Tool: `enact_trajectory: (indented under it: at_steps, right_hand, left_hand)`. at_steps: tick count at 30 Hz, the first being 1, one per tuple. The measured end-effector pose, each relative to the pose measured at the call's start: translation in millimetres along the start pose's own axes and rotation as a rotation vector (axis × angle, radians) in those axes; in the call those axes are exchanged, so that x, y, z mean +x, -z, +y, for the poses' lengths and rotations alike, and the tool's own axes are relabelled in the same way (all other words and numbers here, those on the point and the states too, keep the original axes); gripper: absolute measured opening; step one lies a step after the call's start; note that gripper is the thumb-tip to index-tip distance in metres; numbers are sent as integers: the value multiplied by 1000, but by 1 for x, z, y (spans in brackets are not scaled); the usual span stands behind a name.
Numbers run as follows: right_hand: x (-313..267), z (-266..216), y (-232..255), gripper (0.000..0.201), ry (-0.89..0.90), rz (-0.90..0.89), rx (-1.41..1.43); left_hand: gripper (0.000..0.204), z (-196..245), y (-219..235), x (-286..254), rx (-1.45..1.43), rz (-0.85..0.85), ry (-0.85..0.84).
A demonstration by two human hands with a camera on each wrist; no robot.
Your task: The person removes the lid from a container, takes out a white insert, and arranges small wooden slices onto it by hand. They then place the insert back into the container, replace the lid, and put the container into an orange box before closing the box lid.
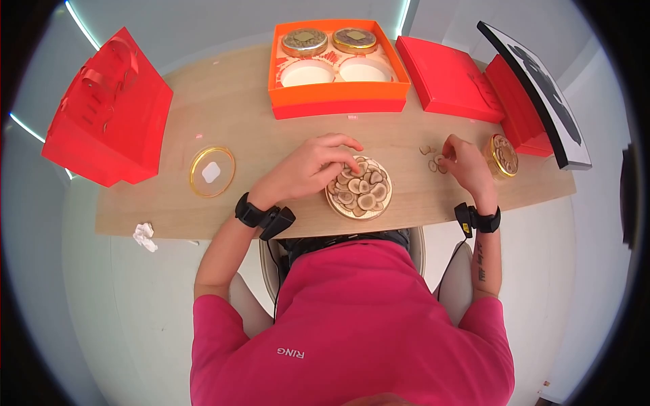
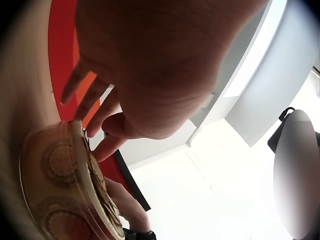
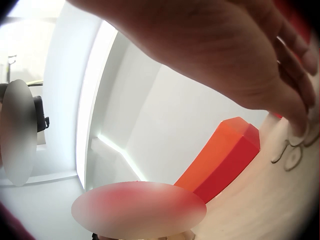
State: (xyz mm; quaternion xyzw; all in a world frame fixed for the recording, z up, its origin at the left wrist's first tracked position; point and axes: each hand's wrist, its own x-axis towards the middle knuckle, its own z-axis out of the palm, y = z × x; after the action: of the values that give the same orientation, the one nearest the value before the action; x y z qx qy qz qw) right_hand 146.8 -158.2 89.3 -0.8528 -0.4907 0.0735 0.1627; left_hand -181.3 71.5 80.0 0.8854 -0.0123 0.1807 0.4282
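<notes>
A round clear tub [image 2: 55, 170] stands near the table's front edge, heaped with pale, dark-rimmed dried slices [image 1: 366, 201]. My left hand [image 1: 315, 162] is over this heap, its fingers loosely extended and the fingertips right at the slices. In the left wrist view those fingers reach across the tub's rim. Farther right, my right hand [image 1: 467, 166] bends down to a few loose slices [image 1: 432, 164] on the table. Its thumb and fingertips pinch one slice [image 3: 298, 138], while others lie beside it. A second gold-rimmed tub of slices [image 1: 502, 155] stands just right of that hand.
An orange-red box [image 1: 338, 106] at the back holds two lidded gold tins [image 1: 305, 42] and two round recesses. A gold-edged clear lid [image 1: 212, 148] lies left. Red gift bag [image 1: 145, 135] stands far left; red lid [image 1: 450, 78] and framed panel [image 1: 562, 128] stand right. Crumpled tissue [image 1: 144, 237] sits lower left.
</notes>
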Motion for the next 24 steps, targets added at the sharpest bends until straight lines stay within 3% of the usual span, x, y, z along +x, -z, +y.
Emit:
enact_trajectory:
  at_steps: [4, 10, 13, 24]
  right_hand:
    - [-11, -24, 11, 19, 125, 101, 146]
    - [-42, -95, 26, 15, 497, -29, 285]
    - [-45, -109, 12, 16, 636, 48, 361]
    - [-39, -126, -14, 16, 691, 80, 393]
  left_hand:
    - [33, -4, -2, 0, 5, 19, -23]
    - [30, 2, -1, 1, -2, 66, 34]
    - [26, 2, -2, 1, -25, 129, 79]
    - [24, -11, 2, -1, 11, 221, 139]
